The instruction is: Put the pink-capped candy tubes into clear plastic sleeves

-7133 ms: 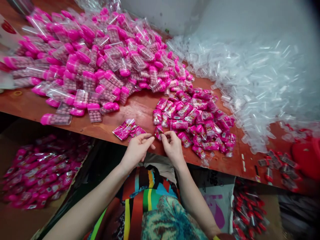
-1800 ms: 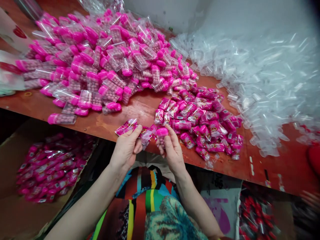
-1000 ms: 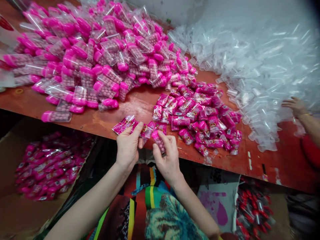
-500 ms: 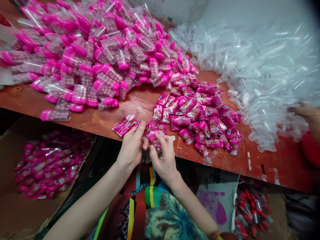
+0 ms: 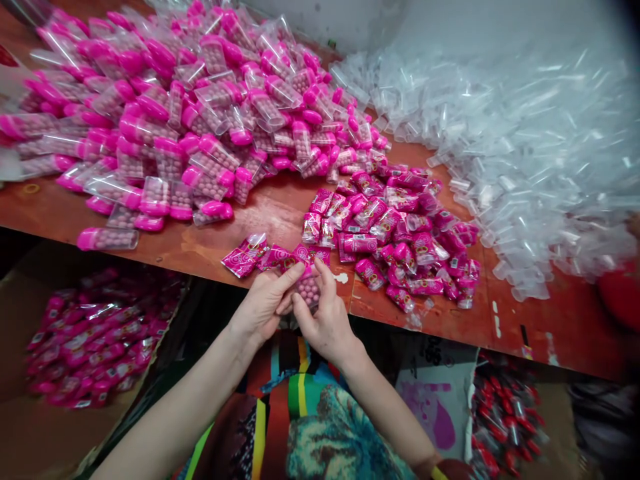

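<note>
Between my two hands, at the table's front edge, is a small clear candy container (image 5: 307,289) full of pink balls. My left hand (image 5: 264,300) is closed, its thumb and fingers pressed on the container's left side and top. From the right, my right hand (image 5: 325,319) pinches the container between thumb and fingers. The fingers largely hide its pink cap. Just beyond my fingertips, printed pink wrappers (image 5: 245,255) lie along the table edge.
Filled pink-capped containers (image 5: 205,160) are heaped at the back left. Wrapped packs (image 5: 395,233) form a pile right of my hands, with clear empty tubes (image 5: 525,167) beyond. Below the table are boxes of pink packs (image 5: 95,340) and red-capped items (image 5: 507,413).
My left hand has come down and closer to the right, and both now grip the container. The view has shifted slightly. Another person's hand at the right has drawn back toward the frame edge.
</note>
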The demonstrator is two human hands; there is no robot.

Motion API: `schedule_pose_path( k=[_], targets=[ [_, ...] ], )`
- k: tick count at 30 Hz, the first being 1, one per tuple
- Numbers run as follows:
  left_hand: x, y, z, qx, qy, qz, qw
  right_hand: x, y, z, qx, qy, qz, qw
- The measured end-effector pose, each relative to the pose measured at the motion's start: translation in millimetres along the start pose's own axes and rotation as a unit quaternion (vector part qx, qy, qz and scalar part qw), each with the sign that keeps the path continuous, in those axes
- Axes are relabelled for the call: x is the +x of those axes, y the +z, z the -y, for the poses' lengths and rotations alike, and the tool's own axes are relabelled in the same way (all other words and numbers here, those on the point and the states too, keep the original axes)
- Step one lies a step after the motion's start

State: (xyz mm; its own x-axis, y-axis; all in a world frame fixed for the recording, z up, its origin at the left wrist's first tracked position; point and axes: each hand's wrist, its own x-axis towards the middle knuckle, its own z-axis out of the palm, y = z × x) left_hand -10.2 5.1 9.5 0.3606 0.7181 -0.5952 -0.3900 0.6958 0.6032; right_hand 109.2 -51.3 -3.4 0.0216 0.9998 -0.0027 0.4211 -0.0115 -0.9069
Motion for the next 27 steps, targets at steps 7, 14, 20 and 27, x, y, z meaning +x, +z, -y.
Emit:
schedule_pose_path(
  k=[7, 14, 20, 27],
  targets=[
    [0.0, -11.6, 0.2, -0.032, -0.035, 0.061, 0.997, 2.9, -5.3, 5.1, 0.178, 0.052, 0.067, 0.98],
    [-1.0, -12.7, -3.7, 0.008, -0.028, 0.08, 0.996, 10.3, -8.8, 5.4, 0.071, 0.016, 0.067, 0.995],
    [-4.2, 1.1, 7.6, 0.015, 0.004, 0.015, 1.0, 10.2, 2.7, 0.8, 0.089, 0.028, 0.027, 0.995],
    [-4.8, -1.3, 1.2, 0.023, 0.003, 0.053, 0.998, 6.8, -2.3, -2.2, 0.25, 0.063, 0.071, 0.963]
  ],
)
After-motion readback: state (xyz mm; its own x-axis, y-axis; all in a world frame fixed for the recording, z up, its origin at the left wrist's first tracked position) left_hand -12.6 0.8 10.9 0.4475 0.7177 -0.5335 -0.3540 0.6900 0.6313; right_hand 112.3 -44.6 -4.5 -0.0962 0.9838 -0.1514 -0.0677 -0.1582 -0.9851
